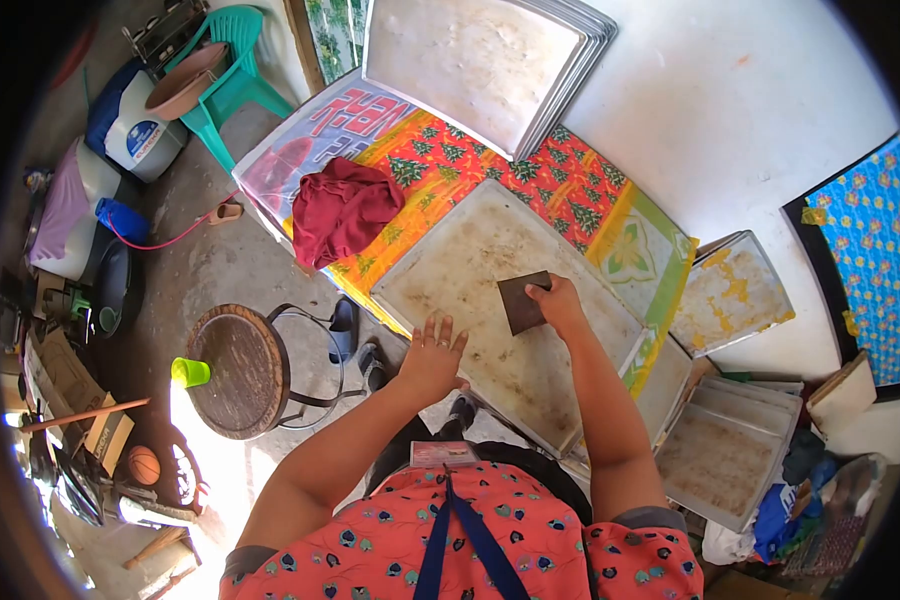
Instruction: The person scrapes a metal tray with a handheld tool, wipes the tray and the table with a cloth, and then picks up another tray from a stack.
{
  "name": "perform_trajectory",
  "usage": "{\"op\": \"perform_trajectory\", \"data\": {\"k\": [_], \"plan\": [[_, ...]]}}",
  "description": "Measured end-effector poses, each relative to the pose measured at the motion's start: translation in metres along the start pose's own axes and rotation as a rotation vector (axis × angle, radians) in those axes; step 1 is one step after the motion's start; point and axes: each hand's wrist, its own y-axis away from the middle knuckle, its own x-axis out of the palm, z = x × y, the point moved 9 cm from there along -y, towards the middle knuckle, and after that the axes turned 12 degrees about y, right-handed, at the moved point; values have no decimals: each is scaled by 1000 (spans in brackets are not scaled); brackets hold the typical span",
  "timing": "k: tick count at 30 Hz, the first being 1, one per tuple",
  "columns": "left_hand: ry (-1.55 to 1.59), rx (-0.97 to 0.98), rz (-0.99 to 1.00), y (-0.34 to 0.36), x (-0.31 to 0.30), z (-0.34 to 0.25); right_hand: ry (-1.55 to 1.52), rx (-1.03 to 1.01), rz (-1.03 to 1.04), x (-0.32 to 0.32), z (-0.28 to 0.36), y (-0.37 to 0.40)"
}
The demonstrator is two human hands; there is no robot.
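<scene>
A large metal baking tray (490,235) with brown stains lies on the table in front of me. My right hand (560,305) grips a dark brown, flat square piece (519,303) by its right edge, thumb on top, over the middle of the tray. Whether that piece is a scraper or stiff sandpaper I cannot tell. Fingers spread, my left hand (433,358) rests at the tray's near left edge. A crumpled dark red cloth (345,210) sits left of the tray on the patterned table cover (450,150).
Stacked metal trays (480,60) stand at the table's back. More trays (730,440) are piled at the right, beside a tray with yellow residue (730,290). On the left are a round wooden stool (235,370), a green cup (190,372) and a teal chair (235,90).
</scene>
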Motion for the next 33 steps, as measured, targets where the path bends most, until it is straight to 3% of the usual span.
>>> {"op": "perform_trajectory", "data": {"k": [17, 20, 23, 26, 33], "plan": [[2, -13, 25, 0, 1, 2, -24, -15, -19, -3, 1, 3], [4, -8, 23, 0, 2, 0, 129, -37, -18, 0, 4, 5], [12, -11, 19, -1, 2, 2, -10, -29, -22, -3, 5, 5], [11, -5, 23, 0, 2, 0, 141, -48, -1, 2, 7, 4], [22, -6, 26, 1, 1, 0, 139, -86, -37, 1, 7, -2]]}}
